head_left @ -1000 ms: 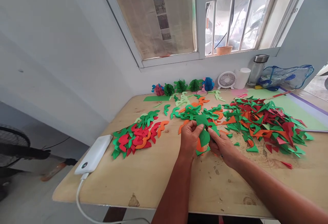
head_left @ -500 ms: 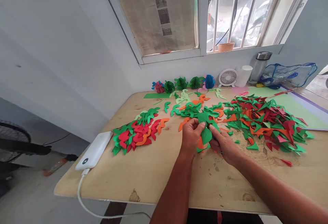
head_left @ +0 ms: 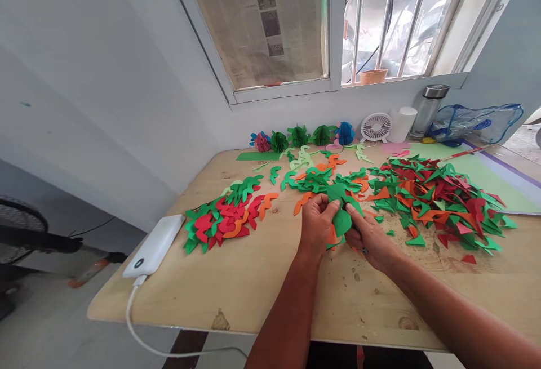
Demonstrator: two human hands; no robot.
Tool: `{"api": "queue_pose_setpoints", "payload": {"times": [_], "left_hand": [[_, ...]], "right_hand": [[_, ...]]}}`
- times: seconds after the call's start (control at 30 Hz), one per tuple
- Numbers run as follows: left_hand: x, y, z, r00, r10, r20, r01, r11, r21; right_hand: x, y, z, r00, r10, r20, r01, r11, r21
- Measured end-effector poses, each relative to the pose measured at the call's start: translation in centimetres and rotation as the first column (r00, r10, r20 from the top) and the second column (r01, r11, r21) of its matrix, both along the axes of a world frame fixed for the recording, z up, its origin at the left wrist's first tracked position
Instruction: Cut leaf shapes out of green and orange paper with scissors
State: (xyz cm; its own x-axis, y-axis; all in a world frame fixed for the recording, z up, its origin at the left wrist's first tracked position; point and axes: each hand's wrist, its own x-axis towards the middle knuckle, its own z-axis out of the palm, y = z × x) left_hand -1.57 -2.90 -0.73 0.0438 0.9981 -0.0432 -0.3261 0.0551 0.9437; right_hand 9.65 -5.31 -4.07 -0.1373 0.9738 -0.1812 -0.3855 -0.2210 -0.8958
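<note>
My left hand pinches a piece of green paper between thumb and fingers above the table. Close against its right side, my right hand is closed around small dark scissors, mostly covered by the fingers. Under and behind the hands lie cut green paper shapes and orange paper shapes. To the left is a pile of curved red, green and orange cut-outs. A large heap of red, green and orange scraps spreads to the right.
A white power bank with a cable lies at the table's left edge. Paper honeycomb figures line the wall. A small white fan, a glass bottle and a clear bag stand at the back right.
Both hands keep almost the same place, with the green paper turned slightly. A small red scrap near the front of the right heap looks changed in shape and position.
</note>
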Motion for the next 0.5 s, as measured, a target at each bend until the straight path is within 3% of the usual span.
{"api": "queue_pose_setpoints", "payload": {"times": [0.5], "left_hand": [[0.06,-0.03,-0.11,1.000,-0.008,0.004,0.008,1.000,0.003]], "right_hand": [[-0.17,-0.09,0.32,1.000,-0.010,-0.009,0.010,1.000,-0.007]]}}
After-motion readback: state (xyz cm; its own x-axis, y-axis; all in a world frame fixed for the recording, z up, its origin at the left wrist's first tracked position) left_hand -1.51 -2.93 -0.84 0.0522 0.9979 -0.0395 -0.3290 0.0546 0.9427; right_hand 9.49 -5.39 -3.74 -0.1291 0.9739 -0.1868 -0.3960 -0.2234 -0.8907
